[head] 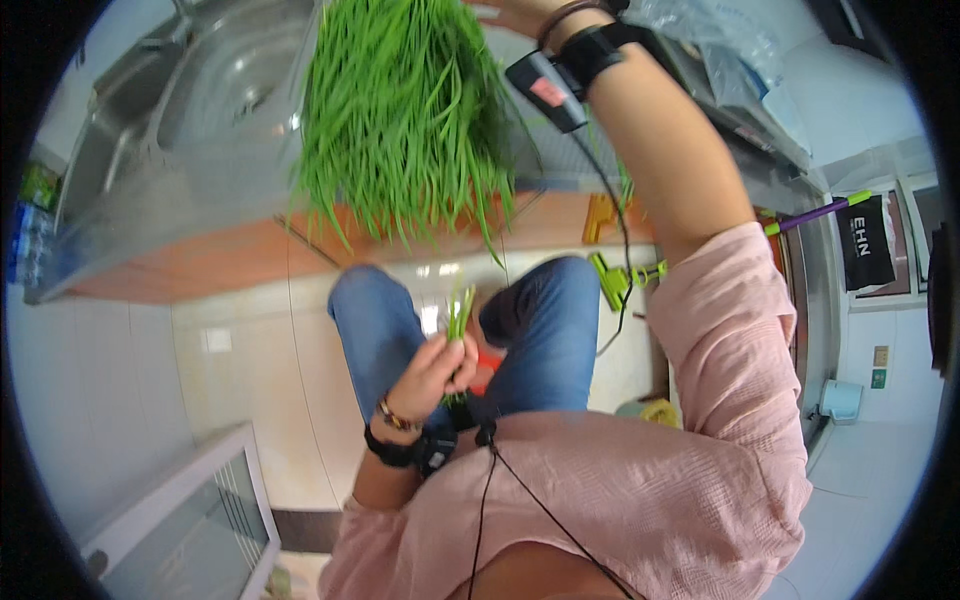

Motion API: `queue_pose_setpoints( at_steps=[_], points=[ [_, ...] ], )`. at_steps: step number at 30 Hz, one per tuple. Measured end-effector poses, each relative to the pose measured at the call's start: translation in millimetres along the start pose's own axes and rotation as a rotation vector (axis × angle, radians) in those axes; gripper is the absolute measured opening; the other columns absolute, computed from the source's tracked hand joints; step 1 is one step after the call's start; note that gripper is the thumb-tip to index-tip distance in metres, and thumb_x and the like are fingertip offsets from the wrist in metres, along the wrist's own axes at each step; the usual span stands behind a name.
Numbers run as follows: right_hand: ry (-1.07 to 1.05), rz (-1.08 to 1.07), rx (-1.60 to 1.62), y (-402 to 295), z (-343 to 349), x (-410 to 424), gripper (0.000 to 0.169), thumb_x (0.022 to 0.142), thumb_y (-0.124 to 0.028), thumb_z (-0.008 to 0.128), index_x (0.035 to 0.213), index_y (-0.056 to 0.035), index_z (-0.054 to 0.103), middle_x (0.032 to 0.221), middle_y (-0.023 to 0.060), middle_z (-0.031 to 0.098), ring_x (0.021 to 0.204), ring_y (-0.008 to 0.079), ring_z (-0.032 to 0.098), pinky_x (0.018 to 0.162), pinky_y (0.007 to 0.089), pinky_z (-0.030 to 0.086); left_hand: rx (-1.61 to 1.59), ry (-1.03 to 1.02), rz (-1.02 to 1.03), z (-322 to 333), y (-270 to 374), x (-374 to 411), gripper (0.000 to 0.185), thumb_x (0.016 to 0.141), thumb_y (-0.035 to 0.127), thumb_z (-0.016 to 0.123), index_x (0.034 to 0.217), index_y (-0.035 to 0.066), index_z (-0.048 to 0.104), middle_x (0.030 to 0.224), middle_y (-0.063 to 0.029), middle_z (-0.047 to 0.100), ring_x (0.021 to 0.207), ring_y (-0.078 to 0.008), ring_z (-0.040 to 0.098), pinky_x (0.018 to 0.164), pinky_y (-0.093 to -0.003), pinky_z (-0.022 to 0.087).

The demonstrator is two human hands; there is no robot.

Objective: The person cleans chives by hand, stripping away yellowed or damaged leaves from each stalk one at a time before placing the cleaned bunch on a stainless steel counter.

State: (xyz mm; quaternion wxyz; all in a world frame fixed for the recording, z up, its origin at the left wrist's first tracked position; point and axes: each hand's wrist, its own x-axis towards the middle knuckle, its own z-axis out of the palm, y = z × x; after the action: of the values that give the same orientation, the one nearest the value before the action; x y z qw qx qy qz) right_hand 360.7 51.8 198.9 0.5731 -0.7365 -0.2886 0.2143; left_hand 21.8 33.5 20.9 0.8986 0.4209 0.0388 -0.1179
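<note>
My left hand (442,364) is closed around a small bunch of green chive-like stalks (460,315), whose cut-looking ends point away from me above my lap. A large heap of the same long green leaves (397,112) lies on the steel counter, its tips hanging over the front edge. My right hand (517,13) reaches to the far right side of this heap. The top of the picture cuts off its fingers, so whether they grip anything is hidden.
A steel sink (232,97) is set into the counter on the left. Clear plastic bags (720,37) lie at the far right. A black cable (616,202) hangs from my right wrist device (547,90). Green-handled cleaning tools (615,281) stand by the orange cabinet (217,259).
</note>
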Motion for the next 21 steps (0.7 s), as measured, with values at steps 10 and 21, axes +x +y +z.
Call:
queue_pose_setpoints(
  at_steps=[10,21],
  points=[
    [-0.053,-0.093,0.033,64.6,13.6,-260.1,0.015,0.081,-0.015,0.053,0.08,-0.0017,0.059,0.057,-0.0014,0.051,0.049,0.0041,0.047,0.047,0.0181,0.038,-0.196,0.023,0.071,44.8,7.3,7.7,0.024,0.089,0.022,0.04,0.09,0.0,0.049,0.056,0.0005,0.04,0.047,-0.0042,0.034,0.042,-0.0166,0.027],
    [0.022,0.013,0.351,113.0,37.6,-310.9,0.018,0.085,-0.011,0.046,0.079,0.0037,0.055,0.068,0.0017,0.053,0.061,0.0052,0.048,0.054,0.0193,0.04,0.008,0.16,0.004,68.7,-12.6,18.0,0.024,0.089,0.022,0.041,0.089,0.001,0.051,0.055,0.0031,0.037,0.046,-0.0029,0.03,0.041,-0.0166,0.024]
  ],
)
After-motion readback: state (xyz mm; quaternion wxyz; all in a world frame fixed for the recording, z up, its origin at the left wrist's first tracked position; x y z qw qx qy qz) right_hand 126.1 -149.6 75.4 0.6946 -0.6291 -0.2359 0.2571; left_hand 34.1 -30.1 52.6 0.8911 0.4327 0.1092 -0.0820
